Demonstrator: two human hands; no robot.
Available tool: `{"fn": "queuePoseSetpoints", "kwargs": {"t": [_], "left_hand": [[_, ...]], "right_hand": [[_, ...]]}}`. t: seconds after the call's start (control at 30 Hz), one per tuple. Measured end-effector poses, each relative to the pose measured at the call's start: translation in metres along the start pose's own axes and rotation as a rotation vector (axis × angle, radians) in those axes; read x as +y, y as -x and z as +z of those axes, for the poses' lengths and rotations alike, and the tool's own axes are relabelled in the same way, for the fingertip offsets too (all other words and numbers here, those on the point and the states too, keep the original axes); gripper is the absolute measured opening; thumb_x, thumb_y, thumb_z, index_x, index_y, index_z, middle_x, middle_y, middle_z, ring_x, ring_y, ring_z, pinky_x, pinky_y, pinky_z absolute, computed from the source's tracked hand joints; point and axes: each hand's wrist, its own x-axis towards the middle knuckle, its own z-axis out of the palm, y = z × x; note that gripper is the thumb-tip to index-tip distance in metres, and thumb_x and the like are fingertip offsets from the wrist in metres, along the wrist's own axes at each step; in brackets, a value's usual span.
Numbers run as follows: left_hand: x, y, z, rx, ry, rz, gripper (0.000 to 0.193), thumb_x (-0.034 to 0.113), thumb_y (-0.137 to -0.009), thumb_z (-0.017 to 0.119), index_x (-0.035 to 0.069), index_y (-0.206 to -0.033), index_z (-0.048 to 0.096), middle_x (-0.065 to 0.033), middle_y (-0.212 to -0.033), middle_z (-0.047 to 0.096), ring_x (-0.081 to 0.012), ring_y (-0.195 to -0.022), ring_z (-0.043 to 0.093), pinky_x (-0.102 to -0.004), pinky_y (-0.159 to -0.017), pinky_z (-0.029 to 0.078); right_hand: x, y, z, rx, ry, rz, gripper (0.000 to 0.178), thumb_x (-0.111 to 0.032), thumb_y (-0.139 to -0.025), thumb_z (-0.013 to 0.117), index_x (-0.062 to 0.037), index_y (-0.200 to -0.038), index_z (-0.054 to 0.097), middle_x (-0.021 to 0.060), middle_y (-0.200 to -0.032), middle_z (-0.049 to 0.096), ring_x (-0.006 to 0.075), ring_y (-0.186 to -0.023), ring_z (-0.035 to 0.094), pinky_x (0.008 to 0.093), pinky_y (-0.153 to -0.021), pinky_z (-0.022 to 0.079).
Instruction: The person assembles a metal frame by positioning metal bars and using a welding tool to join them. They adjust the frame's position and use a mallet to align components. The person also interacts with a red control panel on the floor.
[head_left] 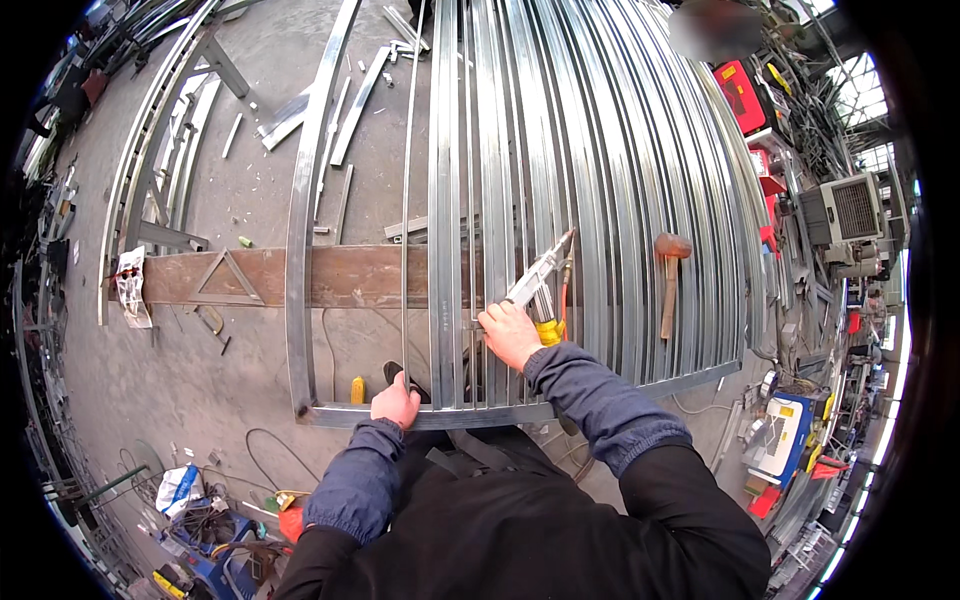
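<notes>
My left hand (397, 402) is closed around the near end of a thin metal bar (407, 250), close to the front rail (470, 417) of a large galvanized steel frame. My right hand (512, 335) is curled over the slats at the rear end of a silver welding gun (540, 275). What its fingers grip is hidden under the hand. The gun has a copper-coloured tip pointing away to the right, a yellow part by my wrist and a red hose. Long shiny slats (620, 200) run side by side away from me. A wooden-handled mallet (673, 247) lies on them to the right.
A rusty beam (360, 276) crosses beneath the frame, with a metal triangle (227, 278) on it. Offcuts (360, 105) litter the floor ahead. At left is a steel stand (150, 150); at right, a blue-and-white machine (782, 435). Cables and a blue machine (225, 555) are at lower left.
</notes>
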Motion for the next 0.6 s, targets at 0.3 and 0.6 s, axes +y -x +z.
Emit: {"fn": "queuePoseSetpoints", "kwargs": {"t": [0.3,0.6], "left_hand": [[0.002,-0.002,-0.002,0.021,0.029,-0.002,0.054,0.030,-0.095,0.060,0.002,-0.140,0.054,-0.0275,-0.098,0.076,-0.0476,-0.091,0.074,-0.0589,-0.084,0.058],[0.008,0.004,-0.010,0.003,-0.018,-0.020,0.058,0.030,-0.094,0.061,0.002,-0.144,0.054,-0.0257,-0.099,0.077,-0.0455,-0.091,0.076,-0.0568,-0.084,0.060]], "right_hand": [[0.006,-0.007,0.006,-0.073,0.065,-0.073,0.019,-0.015,-0.090,0.067,-0.0113,-0.109,0.068,0.0062,-0.101,0.061,0.0274,-0.103,0.060,0.0425,-0.093,0.048],[0.006,-0.004,-0.010,-0.110,0.010,-0.226,0.019,-0.016,-0.086,0.072,-0.0100,-0.103,0.066,0.0072,-0.097,0.057,0.0285,-0.097,0.058,0.0404,-0.087,0.048]]}}
